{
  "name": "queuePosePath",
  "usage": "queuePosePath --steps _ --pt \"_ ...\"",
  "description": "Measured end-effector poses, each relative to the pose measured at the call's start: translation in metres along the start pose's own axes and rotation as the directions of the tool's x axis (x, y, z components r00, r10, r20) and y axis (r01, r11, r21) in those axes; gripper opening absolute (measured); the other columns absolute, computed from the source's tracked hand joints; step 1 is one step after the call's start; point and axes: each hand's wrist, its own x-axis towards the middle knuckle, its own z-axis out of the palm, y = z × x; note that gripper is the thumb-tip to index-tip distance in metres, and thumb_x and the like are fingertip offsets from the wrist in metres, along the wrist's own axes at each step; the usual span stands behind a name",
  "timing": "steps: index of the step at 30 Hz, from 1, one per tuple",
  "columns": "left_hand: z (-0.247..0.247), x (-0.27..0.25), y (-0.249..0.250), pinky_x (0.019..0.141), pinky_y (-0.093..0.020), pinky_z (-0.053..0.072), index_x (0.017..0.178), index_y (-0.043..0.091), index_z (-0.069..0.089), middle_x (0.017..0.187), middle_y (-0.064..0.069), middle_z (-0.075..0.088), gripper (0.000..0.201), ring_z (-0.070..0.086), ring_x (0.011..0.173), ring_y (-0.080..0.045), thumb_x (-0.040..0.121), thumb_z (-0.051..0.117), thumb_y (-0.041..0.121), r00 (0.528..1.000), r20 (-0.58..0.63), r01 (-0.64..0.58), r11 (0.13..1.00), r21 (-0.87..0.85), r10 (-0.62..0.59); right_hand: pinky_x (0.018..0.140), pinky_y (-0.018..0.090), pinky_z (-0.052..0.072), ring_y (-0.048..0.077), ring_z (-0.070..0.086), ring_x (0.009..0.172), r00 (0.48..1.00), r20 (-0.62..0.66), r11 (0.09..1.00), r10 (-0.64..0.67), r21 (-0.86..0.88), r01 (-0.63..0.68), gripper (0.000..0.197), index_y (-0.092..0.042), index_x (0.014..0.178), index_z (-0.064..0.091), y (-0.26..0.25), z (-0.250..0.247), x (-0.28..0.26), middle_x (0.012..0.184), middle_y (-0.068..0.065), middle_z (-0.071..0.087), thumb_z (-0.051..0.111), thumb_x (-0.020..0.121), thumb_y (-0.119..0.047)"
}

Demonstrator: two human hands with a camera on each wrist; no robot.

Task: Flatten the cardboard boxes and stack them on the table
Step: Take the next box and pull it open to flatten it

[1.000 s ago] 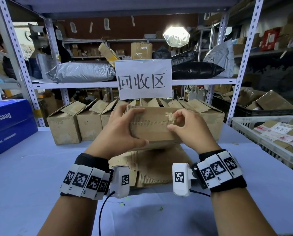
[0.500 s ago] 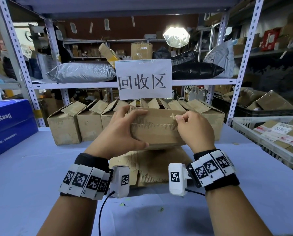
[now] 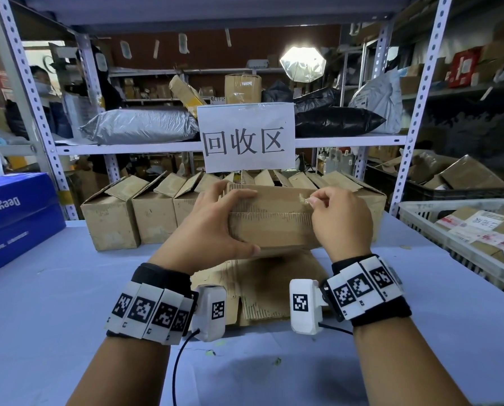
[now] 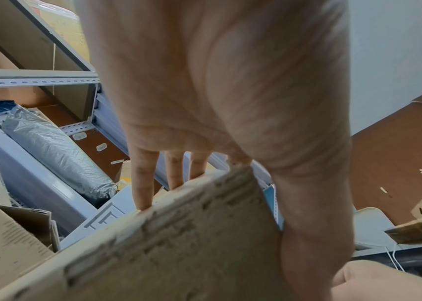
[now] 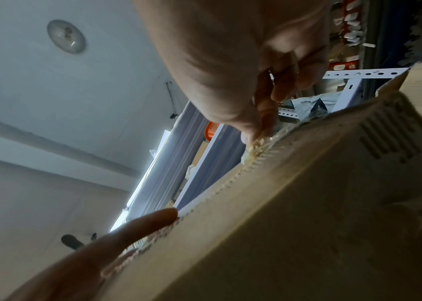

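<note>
Your left hand grips the box at its 9 o'clock end. Its long axis runs 9 to 3. Your right hand pinches the tape scrap at 2 o'clock, nearer the seam.

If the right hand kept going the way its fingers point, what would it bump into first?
The right hand is already pinching a scrap of tape on the held cardboard box, so it would press into that box first. Behind it probably comes the row of open boxes, though depth is unclear.
</note>
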Motion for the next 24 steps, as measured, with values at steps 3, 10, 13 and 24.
queuePosePath --steps 3,10,13,24 --pt "0.001 0.001 0.003 0.114 -0.052 0.039 0.136 0.057 0.042 0.147 0.015 0.026 0.095 0.027 0.142 -0.017 0.047 0.074 0.066 1.0 -0.008 0.005 1.0 0.029 -0.005 0.062 0.031 0.033 0.024 0.054 0.074 1.0 0.002 0.998 -0.024 -0.054 0.024 0.036 -0.011 0.085 0.071 -0.002 0.004 -0.001 0.072 0.0 0.055 0.043 0.104 -0.022" --pt "0.003 0.003 0.006 0.113 -0.054 0.039 0.134 0.061 0.039 0.151 0.014 0.024 0.094 0.024 0.144 -0.018 0.047 0.074 0.067 1.0 0.008 -0.012 0.998 0.058 0.012 0.075 0.033 0.042 0.023 0.058 0.094 0.998 0.035 0.995 0.055 -0.088 -0.052 0.03 -0.021 0.087 0.059 -0.001 0.003 0.001 0.098 0.0 0.063 0.057 0.093 -0.051" --pt "0.001 0.004 0.004 0.114 -0.053 0.04 0.133 0.061 0.04 0.149 0.015 0.024 0.094 0.026 0.144 -0.017 0.047 0.075 0.067 1.0 0.007 -0.011 0.999 0.044 0.01 0.085 0.034 0.041 0.028 0.056 0.101 0.998 -0.035 0.999 0.052 -0.01 -0.053 0.02 -0.02 0.093 0.07 0.001 0.005 -0.001 0.107 0.004 0.061 0.058 0.096 -0.037" --pt "-0.007 -0.001 -0.013 0.111 -0.042 0.045 0.132 0.052 0.051 0.133 0.02 0.03 0.091 0.038 0.132 -0.013 0.046 0.078 0.059 0.999 -0.01 0.043 0.993 -0.107 -0.044 0.078 0.029 0.046 0.012 0.061 0.085 0.986 0.05 0.956 0.157 0.245 -0.164 0.019 -0.026 0.106 0.058 0.018 0.001 0.006 0.079 -0.018 0.062 0.065 0.092 -0.015"
